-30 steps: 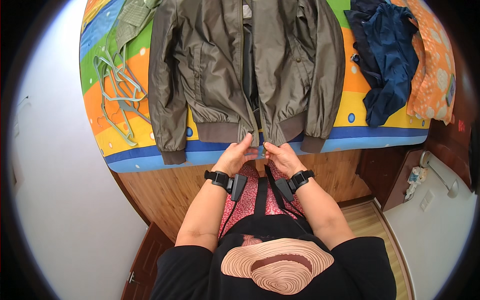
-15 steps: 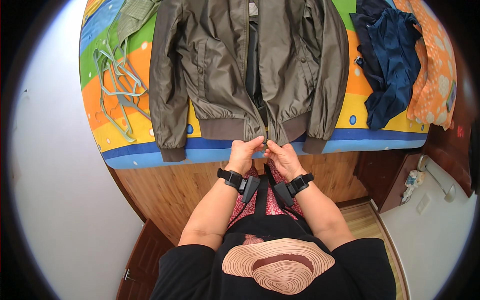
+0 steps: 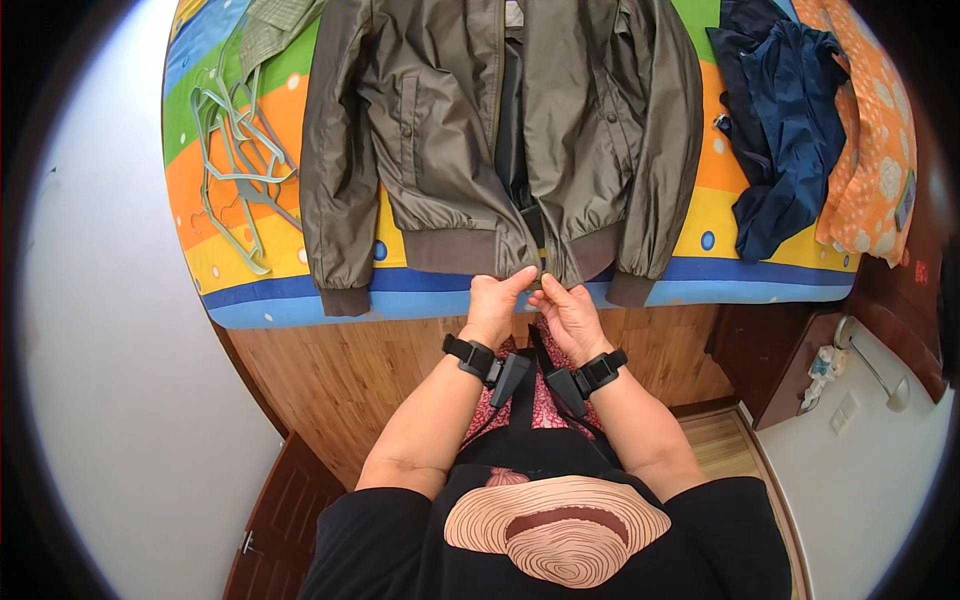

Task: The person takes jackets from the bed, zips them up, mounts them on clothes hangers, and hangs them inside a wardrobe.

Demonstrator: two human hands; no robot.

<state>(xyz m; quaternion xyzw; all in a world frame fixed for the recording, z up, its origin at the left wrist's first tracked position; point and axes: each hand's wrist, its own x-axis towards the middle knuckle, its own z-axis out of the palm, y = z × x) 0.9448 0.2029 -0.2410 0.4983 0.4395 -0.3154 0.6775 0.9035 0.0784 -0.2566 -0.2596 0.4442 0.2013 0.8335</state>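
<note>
A shiny olive-brown jacket [image 3: 440,150] lies front up on the bed, its two front halves parted and the dark lining showing between them. Both hands meet at the lower end of its front opening, over the bed's near edge. My left hand [image 3: 495,305] pinches the bottom corner of the left front edge between thumb and fingers. Close beside it, my right hand [image 3: 570,318] has its thumb and fingertips closed on the bottom of the right front edge. The zipper ends between the fingertips are too small and covered to make out.
Several pale green and grey hangers [image 3: 240,170] lie left of the jacket, below a green checked garment [image 3: 278,35]. Dark blue clothing [image 3: 790,130] and an orange patterned pillow [image 3: 875,160] are at the right. The striped bedspread [image 3: 700,265] ends above a wooden bed side [image 3: 330,390].
My hands have shifted slightly right and up with the jacket's front corners, which now come closer together. The view has also moved a little.
</note>
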